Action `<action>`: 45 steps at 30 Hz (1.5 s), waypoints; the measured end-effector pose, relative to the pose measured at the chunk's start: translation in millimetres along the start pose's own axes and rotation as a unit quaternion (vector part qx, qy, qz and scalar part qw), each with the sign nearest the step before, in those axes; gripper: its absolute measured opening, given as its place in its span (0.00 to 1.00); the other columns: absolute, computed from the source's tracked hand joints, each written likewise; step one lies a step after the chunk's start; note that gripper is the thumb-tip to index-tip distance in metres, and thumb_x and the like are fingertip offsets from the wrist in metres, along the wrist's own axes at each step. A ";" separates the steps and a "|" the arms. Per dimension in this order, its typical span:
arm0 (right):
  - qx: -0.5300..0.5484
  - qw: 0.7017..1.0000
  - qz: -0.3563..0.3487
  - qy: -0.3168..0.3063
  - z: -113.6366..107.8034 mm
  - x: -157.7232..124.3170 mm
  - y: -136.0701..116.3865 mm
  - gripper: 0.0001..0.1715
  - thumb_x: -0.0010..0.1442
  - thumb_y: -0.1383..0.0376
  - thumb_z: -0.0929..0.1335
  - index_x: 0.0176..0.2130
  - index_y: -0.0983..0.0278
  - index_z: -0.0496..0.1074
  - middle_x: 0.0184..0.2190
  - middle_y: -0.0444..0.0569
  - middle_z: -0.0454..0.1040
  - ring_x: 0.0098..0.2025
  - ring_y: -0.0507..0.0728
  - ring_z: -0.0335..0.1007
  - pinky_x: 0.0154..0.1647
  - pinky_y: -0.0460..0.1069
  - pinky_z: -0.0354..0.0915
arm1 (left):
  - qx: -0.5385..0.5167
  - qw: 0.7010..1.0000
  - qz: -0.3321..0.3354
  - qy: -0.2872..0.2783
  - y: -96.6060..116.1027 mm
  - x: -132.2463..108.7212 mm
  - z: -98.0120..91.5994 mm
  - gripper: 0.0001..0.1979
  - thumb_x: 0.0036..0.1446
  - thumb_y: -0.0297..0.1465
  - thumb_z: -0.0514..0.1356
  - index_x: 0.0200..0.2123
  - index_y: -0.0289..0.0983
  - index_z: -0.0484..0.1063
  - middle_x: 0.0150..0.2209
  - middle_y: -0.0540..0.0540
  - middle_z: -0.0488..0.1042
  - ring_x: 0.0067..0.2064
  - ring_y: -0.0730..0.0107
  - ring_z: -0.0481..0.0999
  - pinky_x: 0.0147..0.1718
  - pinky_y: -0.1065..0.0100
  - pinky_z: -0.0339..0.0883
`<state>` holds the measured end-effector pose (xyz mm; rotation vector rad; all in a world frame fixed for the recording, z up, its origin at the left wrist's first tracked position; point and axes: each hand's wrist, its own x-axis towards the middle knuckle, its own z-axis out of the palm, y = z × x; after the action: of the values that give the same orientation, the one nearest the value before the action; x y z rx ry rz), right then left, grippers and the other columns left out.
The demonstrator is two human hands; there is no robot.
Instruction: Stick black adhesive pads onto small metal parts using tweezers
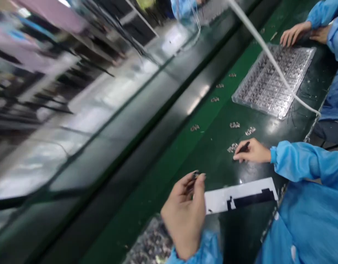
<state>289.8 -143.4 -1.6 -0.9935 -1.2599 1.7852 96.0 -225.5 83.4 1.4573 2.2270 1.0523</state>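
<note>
One small dark piece (pixel 195 174) is pinched between thumb and fingertips by the left hand (pixel 182 216), at the near side. One slim dark tool (pixel 244 147) is gripped in the right hand (pixel 254 151), farther right; seven small metal parts (pixel 235 125) can be counted clearly beyond, one just beside its fingertips. One white sheet (pixel 240 189), marked with black strips, is laid between the hands. One clear tray (pixel 240 99) is seen at far right, touched by a co-worker's hand (pixel 295 33). The green worktop (pixel 207 146) is crossed by one white cable (pixel 268 51); the room at left is blurred.
</note>
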 end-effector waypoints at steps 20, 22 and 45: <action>-0.175 0.979 0.036 -0.102 -33.0 -73.3 -1.2 0.19 0.46 0.56 0.74 0.27 0.68 0.68 0.17 0.44 0.71 0.20 0.52 0.71 0.18 0.43 0.64 | 0.205 0.891 0.318 -0.251 -3.3 -156.0 61.5 0.06 0.58 0.25 0.53 0.33 0.37 0.69 0.54 0.39 0.70 0.33 0.64 0.69 0.29 0.63 0.68; -0.194 0.975 0.024 -0.104 -33.2 -73.5 -1.2 0.18 0.47 0.56 0.73 0.26 0.68 0.68 0.17 0.44 0.71 0.19 0.50 0.69 0.17 0.42 0.63 | 0.201 0.894 0.312 -0.253 -4.0 -156.4 62.3 0.06 0.58 0.25 0.53 0.33 0.36 0.68 0.54 0.39 0.70 0.33 0.64 0.69 0.30 0.63 0.68; -0.197 0.971 0.037 -0.130 -32.6 -71.1 -1.4 0.20 0.46 0.55 0.74 0.27 0.68 0.67 0.18 0.43 0.70 0.19 0.50 0.70 0.18 0.43 0.65 | 0.197 0.885 0.329 -0.263 -5.2 -155.6 62.0 0.08 0.59 0.23 0.51 0.33 0.36 0.70 0.54 0.39 0.70 0.36 0.63 0.71 0.32 0.62 0.70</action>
<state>350.3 -192.6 5.2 -1.0542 -1.8151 1.8030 199.1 -337.3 12.9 2.4234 1.6232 0.2482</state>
